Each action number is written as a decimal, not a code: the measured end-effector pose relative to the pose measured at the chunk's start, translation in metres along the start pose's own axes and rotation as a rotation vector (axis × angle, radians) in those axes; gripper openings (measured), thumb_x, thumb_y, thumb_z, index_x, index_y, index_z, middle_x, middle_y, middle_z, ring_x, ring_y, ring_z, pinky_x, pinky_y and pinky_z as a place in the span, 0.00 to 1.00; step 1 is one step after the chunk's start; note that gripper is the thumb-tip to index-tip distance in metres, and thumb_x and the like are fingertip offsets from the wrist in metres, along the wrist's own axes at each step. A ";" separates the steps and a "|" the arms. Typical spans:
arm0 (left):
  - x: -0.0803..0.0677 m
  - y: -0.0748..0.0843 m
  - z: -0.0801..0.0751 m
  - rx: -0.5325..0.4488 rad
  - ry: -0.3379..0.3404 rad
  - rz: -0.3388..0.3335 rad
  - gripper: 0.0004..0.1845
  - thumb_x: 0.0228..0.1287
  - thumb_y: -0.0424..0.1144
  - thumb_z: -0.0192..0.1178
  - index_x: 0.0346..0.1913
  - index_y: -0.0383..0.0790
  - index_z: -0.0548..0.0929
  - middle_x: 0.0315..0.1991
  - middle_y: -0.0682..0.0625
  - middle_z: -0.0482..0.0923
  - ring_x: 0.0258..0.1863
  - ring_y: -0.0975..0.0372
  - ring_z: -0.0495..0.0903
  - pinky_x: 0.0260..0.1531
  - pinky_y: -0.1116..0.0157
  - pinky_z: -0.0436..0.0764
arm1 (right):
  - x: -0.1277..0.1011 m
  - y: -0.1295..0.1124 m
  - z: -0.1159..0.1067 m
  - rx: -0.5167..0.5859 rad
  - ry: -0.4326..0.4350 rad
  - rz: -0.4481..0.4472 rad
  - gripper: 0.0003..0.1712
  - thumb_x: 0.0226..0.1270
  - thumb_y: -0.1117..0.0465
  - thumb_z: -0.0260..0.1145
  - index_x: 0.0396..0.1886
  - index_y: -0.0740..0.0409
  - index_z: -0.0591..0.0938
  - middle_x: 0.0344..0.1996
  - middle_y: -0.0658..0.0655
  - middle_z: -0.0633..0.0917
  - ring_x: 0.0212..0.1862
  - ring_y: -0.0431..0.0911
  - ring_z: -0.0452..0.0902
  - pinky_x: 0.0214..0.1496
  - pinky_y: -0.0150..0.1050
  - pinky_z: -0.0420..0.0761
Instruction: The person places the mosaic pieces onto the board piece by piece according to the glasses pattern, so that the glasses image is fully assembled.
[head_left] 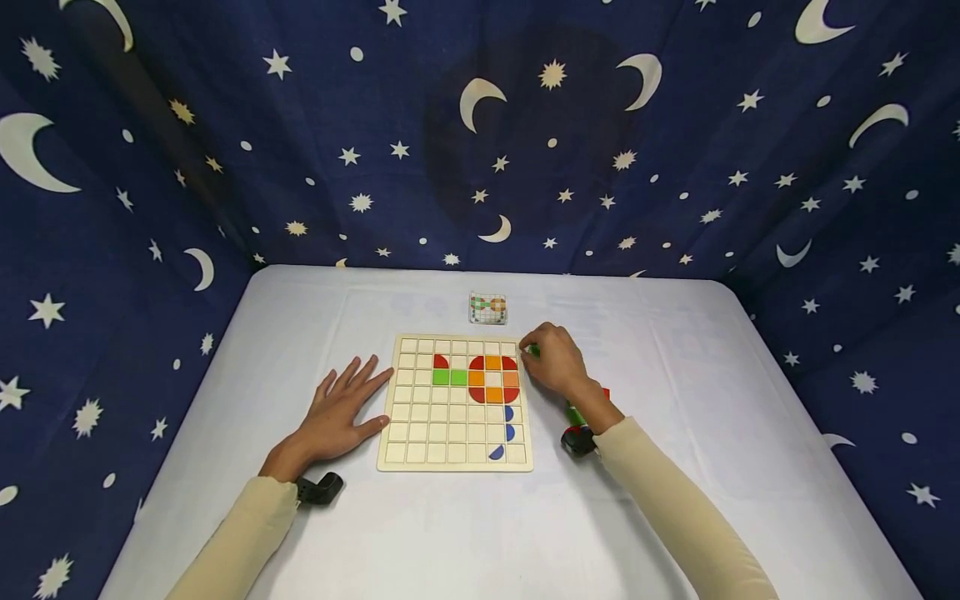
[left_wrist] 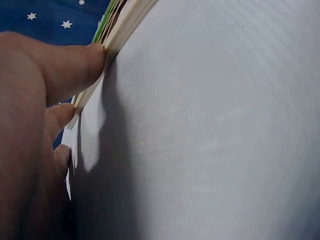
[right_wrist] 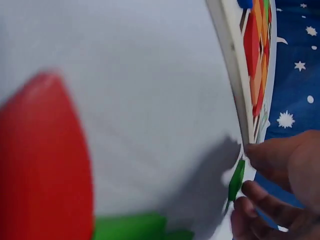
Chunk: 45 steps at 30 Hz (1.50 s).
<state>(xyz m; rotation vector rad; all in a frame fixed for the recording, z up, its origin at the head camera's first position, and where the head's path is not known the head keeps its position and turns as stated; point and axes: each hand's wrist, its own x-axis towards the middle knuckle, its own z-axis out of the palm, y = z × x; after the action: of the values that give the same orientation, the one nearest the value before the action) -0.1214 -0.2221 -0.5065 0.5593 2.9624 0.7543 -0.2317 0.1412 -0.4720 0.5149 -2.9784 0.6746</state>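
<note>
Dark blue cloth printed with moons and stars (head_left: 300, 167) hangs around my white-covered surface (head_left: 675, 375). My left hand (head_left: 337, 417) lies flat with fingers spread, fingertips against the left edge of the pale wooden grid board (head_left: 420, 458). My right hand (head_left: 555, 360) sits at the board's upper right corner, fingers curled, pinching a small green flat tile (right_wrist: 236, 181) just beside the rim. The empty top-row cells lie directly left of that tile, nearer my right hand.
</note>
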 end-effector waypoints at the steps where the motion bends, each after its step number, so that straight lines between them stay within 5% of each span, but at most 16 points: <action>1: 0.000 0.000 0.000 0.000 0.001 0.000 0.40 0.65 0.52 0.62 0.77 0.48 0.60 0.78 0.43 0.46 0.76 0.46 0.40 0.68 0.41 0.36 | -0.001 0.003 -0.001 -0.002 0.001 0.010 0.08 0.60 0.64 0.71 0.39 0.60 0.89 0.41 0.57 0.84 0.46 0.52 0.77 0.52 0.47 0.77; 6: 0.001 0.001 0.000 -0.003 -0.002 -0.003 0.40 0.65 0.52 0.62 0.77 0.48 0.60 0.78 0.43 0.46 0.76 0.46 0.40 0.68 0.41 0.36 | -0.002 0.011 -0.005 -0.038 -0.009 0.020 0.08 0.59 0.68 0.71 0.39 0.63 0.89 0.41 0.61 0.85 0.46 0.54 0.79 0.53 0.48 0.78; 14: -0.001 0.001 -0.002 -0.012 0.002 -0.001 0.40 0.65 0.51 0.63 0.76 0.47 0.60 0.78 0.42 0.47 0.76 0.45 0.40 0.68 0.40 0.36 | 0.017 -0.005 -0.004 -0.295 0.008 -0.100 0.02 0.55 0.64 0.70 0.26 0.55 0.84 0.21 0.52 0.77 0.25 0.46 0.72 0.23 0.44 0.75; 23: -0.002 0.001 -0.001 -0.025 0.041 0.028 0.39 0.64 0.50 0.63 0.76 0.47 0.62 0.77 0.41 0.49 0.75 0.44 0.42 0.67 0.39 0.38 | 0.034 -0.084 0.026 -0.120 -0.069 -0.355 0.08 0.61 0.59 0.69 0.39 0.52 0.89 0.35 0.50 0.87 0.34 0.43 0.81 0.30 0.37 0.80; 30: 0.000 0.000 -0.002 -0.014 -0.002 0.019 0.39 0.67 0.52 0.62 0.77 0.48 0.60 0.78 0.43 0.46 0.76 0.45 0.40 0.67 0.40 0.36 | 0.041 -0.128 0.051 -0.169 -0.115 -0.483 0.10 0.63 0.61 0.68 0.43 0.52 0.88 0.35 0.48 0.87 0.35 0.42 0.78 0.38 0.37 0.78; 37: 0.000 -0.004 0.002 -0.013 0.005 0.022 0.40 0.66 0.53 0.62 0.77 0.49 0.59 0.78 0.43 0.46 0.76 0.46 0.39 0.68 0.40 0.36 | 0.040 -0.129 0.055 -0.216 -0.156 -0.424 0.06 0.66 0.59 0.69 0.41 0.48 0.89 0.36 0.46 0.88 0.36 0.41 0.81 0.44 0.39 0.79; 45: 0.000 -0.001 0.000 -0.011 0.006 0.016 0.39 0.66 0.52 0.62 0.77 0.48 0.60 0.78 0.42 0.46 0.76 0.46 0.40 0.68 0.40 0.36 | 0.032 -0.111 0.046 -0.133 -0.124 -0.403 0.07 0.66 0.59 0.69 0.41 0.48 0.90 0.39 0.47 0.88 0.38 0.42 0.81 0.45 0.38 0.79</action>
<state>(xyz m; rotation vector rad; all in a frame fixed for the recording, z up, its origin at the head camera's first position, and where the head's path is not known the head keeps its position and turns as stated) -0.1215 -0.2233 -0.5076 0.5825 2.9610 0.7751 -0.2236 0.0168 -0.4644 1.1378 -2.8611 0.4180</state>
